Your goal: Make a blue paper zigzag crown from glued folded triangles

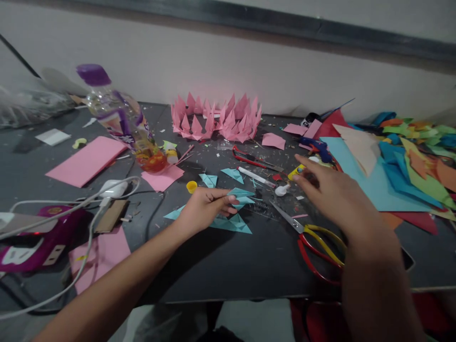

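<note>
A small folded piece of light-blue paper [242, 192] is pinched between the thumb and fingers of my left hand [210, 206]. Under and beside that hand lie more folded light-blue pieces [233, 224], with a small one [208, 180] and another [233, 174] just beyond. My right hand [324, 187] reaches over the table, its index finger and thumb apart around a small yellow-labelled bottle [296, 172]. The thumb looks very near the bottle; a firm grip is not visible. Scissors [309, 232] with red and yellow handles lie open below the right hand.
Two spiky pink paper rings [215, 118] stand by the wall. A red cutter [254, 157] and white pen [256, 177] lie mid-table. A plastic bottle [124, 118], pink sheets [85, 161], a purple device [42, 237] and white cables are left; coloured papers [377, 175] are right.
</note>
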A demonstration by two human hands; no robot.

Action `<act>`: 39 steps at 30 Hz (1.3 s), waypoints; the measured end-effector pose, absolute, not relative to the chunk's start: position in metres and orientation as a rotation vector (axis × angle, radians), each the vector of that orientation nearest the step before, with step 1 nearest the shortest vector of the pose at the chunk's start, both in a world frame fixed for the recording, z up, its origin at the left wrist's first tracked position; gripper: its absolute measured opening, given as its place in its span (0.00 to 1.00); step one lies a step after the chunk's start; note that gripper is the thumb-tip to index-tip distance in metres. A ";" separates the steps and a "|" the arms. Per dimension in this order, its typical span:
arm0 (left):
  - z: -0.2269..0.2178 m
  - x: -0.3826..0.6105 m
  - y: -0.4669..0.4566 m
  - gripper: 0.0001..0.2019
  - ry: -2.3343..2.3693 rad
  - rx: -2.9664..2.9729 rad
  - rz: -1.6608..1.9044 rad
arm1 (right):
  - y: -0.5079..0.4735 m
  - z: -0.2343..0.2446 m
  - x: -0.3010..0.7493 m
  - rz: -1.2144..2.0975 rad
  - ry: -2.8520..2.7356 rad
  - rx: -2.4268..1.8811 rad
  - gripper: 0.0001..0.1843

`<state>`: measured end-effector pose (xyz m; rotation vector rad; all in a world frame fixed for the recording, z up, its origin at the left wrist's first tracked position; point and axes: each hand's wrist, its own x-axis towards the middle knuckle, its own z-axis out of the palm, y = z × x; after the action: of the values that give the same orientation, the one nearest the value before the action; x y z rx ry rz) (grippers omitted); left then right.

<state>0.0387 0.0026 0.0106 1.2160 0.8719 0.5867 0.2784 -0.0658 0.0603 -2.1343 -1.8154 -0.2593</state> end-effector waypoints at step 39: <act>0.005 0.036 -0.016 0.06 0.647 2.758 0.154 | -0.104 0.005 0.232 0.543 -1.502 -1.751 0.17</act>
<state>0.0360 -0.0160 0.0049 2.7576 0.6467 0.1543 0.2321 -0.1038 0.0046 -1.7507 -1.5019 0.5426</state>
